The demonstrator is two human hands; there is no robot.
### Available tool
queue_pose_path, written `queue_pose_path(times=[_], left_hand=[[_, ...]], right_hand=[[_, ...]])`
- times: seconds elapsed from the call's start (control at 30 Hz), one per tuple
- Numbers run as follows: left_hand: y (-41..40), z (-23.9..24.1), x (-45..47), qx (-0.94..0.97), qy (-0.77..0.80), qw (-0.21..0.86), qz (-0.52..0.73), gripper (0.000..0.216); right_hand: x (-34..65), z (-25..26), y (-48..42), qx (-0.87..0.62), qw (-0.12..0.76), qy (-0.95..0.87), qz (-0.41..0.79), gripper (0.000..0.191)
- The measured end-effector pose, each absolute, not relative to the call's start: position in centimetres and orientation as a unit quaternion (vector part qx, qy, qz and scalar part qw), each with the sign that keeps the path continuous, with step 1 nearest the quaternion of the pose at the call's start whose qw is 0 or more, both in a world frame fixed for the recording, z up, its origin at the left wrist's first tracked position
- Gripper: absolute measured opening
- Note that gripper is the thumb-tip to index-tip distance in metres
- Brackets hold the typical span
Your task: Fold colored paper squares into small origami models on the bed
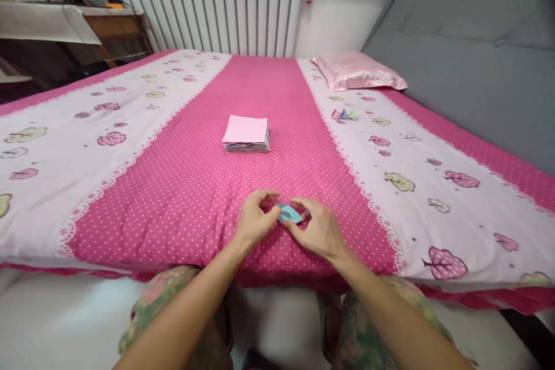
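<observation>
A small folded light-blue paper boat (289,214) is held between my two hands, just above the near part of the pink bedspread. My left hand (258,214) pinches its left end between thumb and fingers. At its other end, my right hand (318,225) grips it with the thumb on the near side and curled fingers on the far side. The boat's middle shows an opening between its folded sides. Beyond my hands lies a stack of square paper sheets (245,132) with a pink sheet on top.
Several small folded paper pieces (344,115) in pink, purple and green stand on the bed at the right. A pink pillow (359,70) lies by the grey headboard (459,40). A white radiator (208,11) lines the wall, with a desk (99,23) at the far left.
</observation>
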State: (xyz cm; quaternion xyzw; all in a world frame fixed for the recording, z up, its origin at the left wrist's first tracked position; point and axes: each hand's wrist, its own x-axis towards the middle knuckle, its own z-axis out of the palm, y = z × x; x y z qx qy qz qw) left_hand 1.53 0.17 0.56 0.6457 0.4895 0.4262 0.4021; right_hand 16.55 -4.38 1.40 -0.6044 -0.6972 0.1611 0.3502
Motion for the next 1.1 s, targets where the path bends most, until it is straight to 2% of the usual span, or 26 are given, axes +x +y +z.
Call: queue_pose_path(times=[0.17,0.47,0.8,1.1], left_hand=[[0.7,0.4,1.3,0.527,0.519,0.473,0.479,0.026],[0.8,0.4,1.1,0.49,0.54,0.489,0.479,0.026],[0.9,0.3,1.2,0.476,0.533,0.5,0.489,0.024],[0.9,0.4,1.2,0.47,0.534,0.505,0.49,0.023]], right_hand=[[17.5,1.2,-3.9,-0.604,0.371,-0.664,0.237,0.035],[19.1,0.3,-2.9,-0.544,0.382,-0.615,0.423,0.038],[19.3,0.5,-3.2,-0.525,0.36,-0.637,0.435,0.02],[19.4,0.6,-2.9,-0.513,0.352,-0.695,0.36,0.009]])
